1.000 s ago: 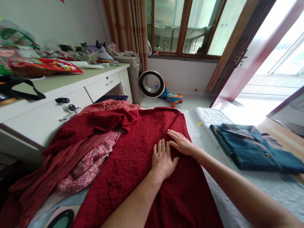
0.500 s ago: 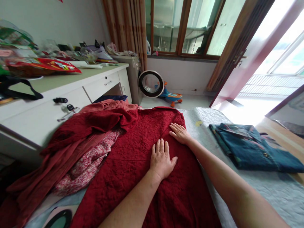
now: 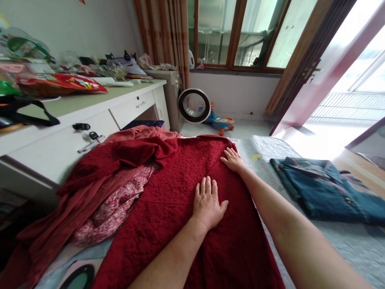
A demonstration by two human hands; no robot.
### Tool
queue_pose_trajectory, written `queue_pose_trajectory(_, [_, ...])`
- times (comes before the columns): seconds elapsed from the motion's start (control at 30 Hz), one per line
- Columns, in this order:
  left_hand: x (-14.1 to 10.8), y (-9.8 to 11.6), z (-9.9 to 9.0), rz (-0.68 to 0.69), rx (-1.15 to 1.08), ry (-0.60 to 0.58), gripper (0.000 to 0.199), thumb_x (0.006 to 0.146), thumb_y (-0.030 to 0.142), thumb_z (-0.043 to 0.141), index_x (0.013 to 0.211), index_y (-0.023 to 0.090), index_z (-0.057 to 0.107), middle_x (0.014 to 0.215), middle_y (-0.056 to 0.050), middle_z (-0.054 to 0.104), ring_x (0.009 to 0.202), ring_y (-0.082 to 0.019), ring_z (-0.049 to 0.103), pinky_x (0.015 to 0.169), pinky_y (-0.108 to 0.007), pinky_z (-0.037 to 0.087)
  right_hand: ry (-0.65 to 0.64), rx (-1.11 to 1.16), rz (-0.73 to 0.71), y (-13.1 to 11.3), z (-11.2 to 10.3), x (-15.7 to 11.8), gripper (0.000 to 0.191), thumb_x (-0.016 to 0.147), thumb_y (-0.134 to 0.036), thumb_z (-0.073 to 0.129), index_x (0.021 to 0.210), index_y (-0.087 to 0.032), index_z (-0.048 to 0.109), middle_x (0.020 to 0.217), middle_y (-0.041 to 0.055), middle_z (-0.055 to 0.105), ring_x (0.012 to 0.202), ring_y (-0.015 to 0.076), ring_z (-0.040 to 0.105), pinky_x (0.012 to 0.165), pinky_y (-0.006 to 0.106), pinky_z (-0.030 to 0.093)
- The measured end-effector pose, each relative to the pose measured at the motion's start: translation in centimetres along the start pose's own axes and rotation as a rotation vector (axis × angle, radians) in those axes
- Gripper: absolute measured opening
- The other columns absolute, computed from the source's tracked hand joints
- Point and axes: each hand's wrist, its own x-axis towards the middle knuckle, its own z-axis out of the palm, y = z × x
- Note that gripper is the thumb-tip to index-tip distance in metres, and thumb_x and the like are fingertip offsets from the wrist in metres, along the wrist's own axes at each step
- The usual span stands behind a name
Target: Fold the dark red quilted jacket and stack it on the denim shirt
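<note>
A dark red textured garment [image 3: 168, 200] lies spread over the bed, one sleeve reaching out to the left. My left hand [image 3: 208, 204] rests flat on its middle, fingers stretched and thumb apart. Farther up, near the garment's right edge, my right hand [image 3: 233, 160] lies palm down with its fingers extended. Neither hand grips anything. Under the left sleeve are a pinkish-red garment [image 3: 120, 176] and a red-and-white patterned cloth [image 3: 117, 208], both rumpled.
A folded denim garment [image 3: 333, 188] lies on the pale bedcover [image 3: 261, 148] to the right. On the left stands a white desk [image 3: 99, 116] cluttered with packets. Beyond the bed are a washing machine with its round door [image 3: 195, 105] open and a blue-and-orange ride-on toy [image 3: 219, 120].
My right hand has slid a little farther up along the garment's right edge. My left hand stays flat on almost the same spot. The view has shifted slightly.
</note>
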Motion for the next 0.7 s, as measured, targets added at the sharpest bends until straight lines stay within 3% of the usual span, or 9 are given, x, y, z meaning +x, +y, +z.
queue_pose_trajectory(0.23, [0.1,0.0,-0.2,0.008,-0.018,-0.01,0.081,0.089,0.065,0.036,0.149,0.01,0.031,0.156,-0.02,0.027,0.145,-0.034,0.02,0.116,-0.051,0.021,0.003,0.17,0.14,-0.4,-1.7,-1.8,0.07,0.097,-0.052,0.03,0.15,-0.008,0.027,0.16,0.0152,0.018,0.148,0.0262,0.013,0.118,0.043,0.019])
queue_pose_trajectory(0.3, [0.1,0.1,-0.6,0.01,-0.026,-0.024,0.079,0.089,0.064,0.038,0.149,0.013,0.033,0.156,-0.02,0.029,0.145,-0.036,0.021,0.116,-0.053,0.02,0.031,0.204,0.092,-1.1,-2.4,-4.1,0.068,0.097,-0.05,0.03,0.15,-0.007,0.028,0.159,0.0159,0.018,0.148,0.0268,0.013,0.118,0.044,0.019])
queue_pose_trajectory(0.4, [-0.1,0.5,-1.4,0.009,-0.018,0.0,0.074,0.088,0.062,0.044,0.145,0.015,0.04,0.156,-0.02,0.028,0.145,-0.038,0.018,0.116,-0.059,0.014,0.073,0.218,-0.123,-2.6,-2.8,-9.1,0.062,0.096,-0.042,0.032,0.15,-0.012,0.03,0.16,0.0119,0.019,0.148,0.0249,0.012,0.119,0.045,0.018])
queue_pose_trajectory(0.5, [-0.3,0.9,-1.8,0.082,-0.018,0.07,0.065,0.091,0.05,0.046,0.143,0.012,0.042,0.158,-0.019,0.022,0.147,-0.033,0.014,0.118,-0.053,0.014,0.043,0.204,-0.326,-3.9,-2.3,-14.2,0.06,0.093,-0.03,0.034,0.151,-0.017,0.029,0.16,0.0074,0.02,0.148,0.0206,0.015,0.119,0.043,0.02])
queue_pose_trajectory(0.6, [-0.4,1.1,-1.5,0.138,-0.06,0.027,0.055,0.095,0.036,0.042,0.142,0.008,0.042,0.155,-0.018,0.03,0.145,-0.028,0.025,0.117,-0.041,0.025,-0.036,0.144,-0.299,-4.4,-1.5,-17.3,0.063,0.089,-0.024,0.036,0.151,-0.016,0.031,0.158,0.0093,0.026,0.146,0.0196,0.02,0.119,0.042,0.021])
queue_pose_trajectory(0.7, [-0.6,1.2,-1.1,0.137,-0.075,-0.026,0.054,0.095,0.037,0.041,0.142,0.009,0.043,0.151,-0.019,0.038,0.142,-0.03,0.03,0.114,-0.043,0.029,-0.066,0.092,-0.244,-4.3,-1.1,-17.7,0.061,0.091,-0.028,0.036,0.15,-0.016,0.032,0.157,0.0089,0.028,0.146,0.0198,0.02,0.119,0.042,0.018])
